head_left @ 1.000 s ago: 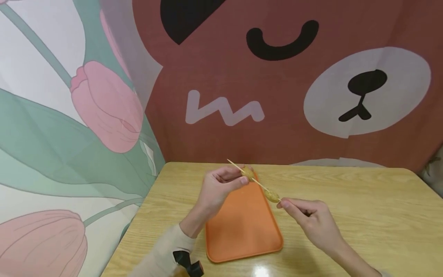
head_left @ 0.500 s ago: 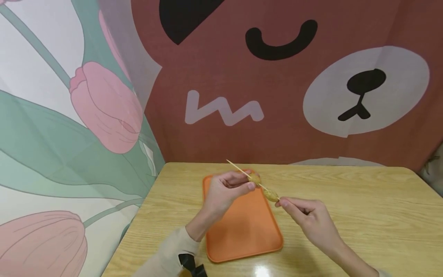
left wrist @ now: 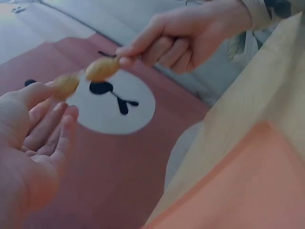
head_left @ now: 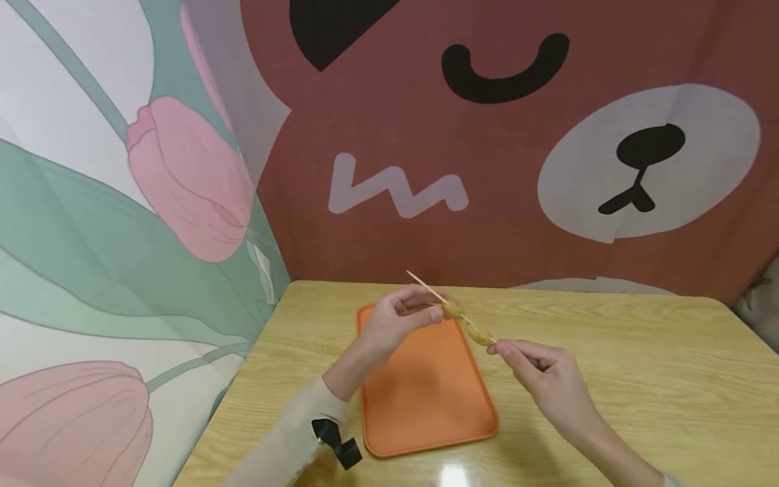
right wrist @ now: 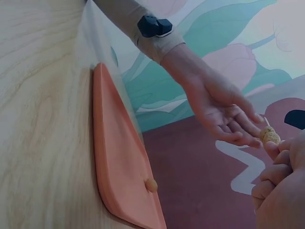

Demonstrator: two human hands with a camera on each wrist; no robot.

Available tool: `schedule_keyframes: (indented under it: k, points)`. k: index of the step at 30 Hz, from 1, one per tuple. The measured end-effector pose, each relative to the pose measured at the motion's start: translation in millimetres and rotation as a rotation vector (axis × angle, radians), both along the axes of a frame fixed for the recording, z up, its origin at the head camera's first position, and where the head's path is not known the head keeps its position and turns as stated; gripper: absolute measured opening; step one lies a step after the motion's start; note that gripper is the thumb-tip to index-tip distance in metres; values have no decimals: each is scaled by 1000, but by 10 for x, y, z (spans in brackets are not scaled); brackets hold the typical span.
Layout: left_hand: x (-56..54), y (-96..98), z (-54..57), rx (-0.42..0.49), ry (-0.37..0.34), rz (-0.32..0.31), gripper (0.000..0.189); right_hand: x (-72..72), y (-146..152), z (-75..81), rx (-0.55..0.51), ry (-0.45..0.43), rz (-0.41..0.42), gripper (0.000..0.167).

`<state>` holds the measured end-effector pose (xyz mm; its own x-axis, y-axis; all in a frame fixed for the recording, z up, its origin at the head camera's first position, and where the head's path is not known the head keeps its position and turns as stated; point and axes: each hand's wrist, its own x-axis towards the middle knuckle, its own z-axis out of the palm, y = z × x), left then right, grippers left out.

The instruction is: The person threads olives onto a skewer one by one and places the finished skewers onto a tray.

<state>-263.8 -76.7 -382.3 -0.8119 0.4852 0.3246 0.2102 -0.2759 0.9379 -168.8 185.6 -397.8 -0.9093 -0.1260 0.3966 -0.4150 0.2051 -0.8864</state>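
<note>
A thin wooden skewer (head_left: 425, 285) slants over the orange tray's far right side, bearing two lumpy yellow-brown food balls. Between thumb and fingers, my left hand (head_left: 392, 323) pinches the upper ball (head_left: 454, 310); its other fingers extend loosely in the left wrist view. Just below it sits the lower ball (head_left: 479, 334), with a short gap of skewer between them. My right hand (head_left: 556, 385) pinches the skewer's lower end right beside that ball, its remaining fingers curled in. The skewer's pointed upper end sticks out past my left hand.
The orange tray (head_left: 432, 412) lies on the wooden table (head_left: 645, 379). One small brown ball (right wrist: 151, 185) rests in the tray near its rim, hidden in the head view. A bear-print cloth (head_left: 389, 237) hangs behind the table, a tulip-print one (head_left: 189, 182) to the left.
My left hand has moved rightward along the skewer, sliding the upper ball closer to the lower one. My right hand has stayed nearly in place, holding the lower end.
</note>
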Motion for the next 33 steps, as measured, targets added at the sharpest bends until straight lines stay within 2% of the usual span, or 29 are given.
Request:
schedule_keyframes:
  k: [2,5,9,11,13,17,19,23,27,33]
  points:
    - [-85,-57,-44,-1,19,41,32,-8,37,16,-12,3,-8,17]
    - [-260,-131,-124,-58,39,157,28,-27,120,69,-48,6,-22,19]
    - [-519,-243,-292,-266,80,327,22,-44,203,154,-62,-2,-70,23]
    - [-623,-297,-388,-384,99,387,20,-52,217,179,-79,-4,-82,27]
    - [-688,-348,-482,-501,112,428,19,-65,224,187,-122,9,-49,30]
    - [-749,-398,-649,-702,147,447,23,-87,225,172,-201,31,71,33]
    - [-762,-396,-715,-769,200,438,29,-92,219,159,-187,10,97,32]
    - [-764,-373,-795,-863,324,425,38,-106,202,130,-108,-72,91,29]
    - [-767,-369,-860,-888,404,444,35,-128,206,106,-96,-132,68,30]
    - [-787,-359,-922,-832,377,461,22,-154,259,88,-174,-263,-34,33]
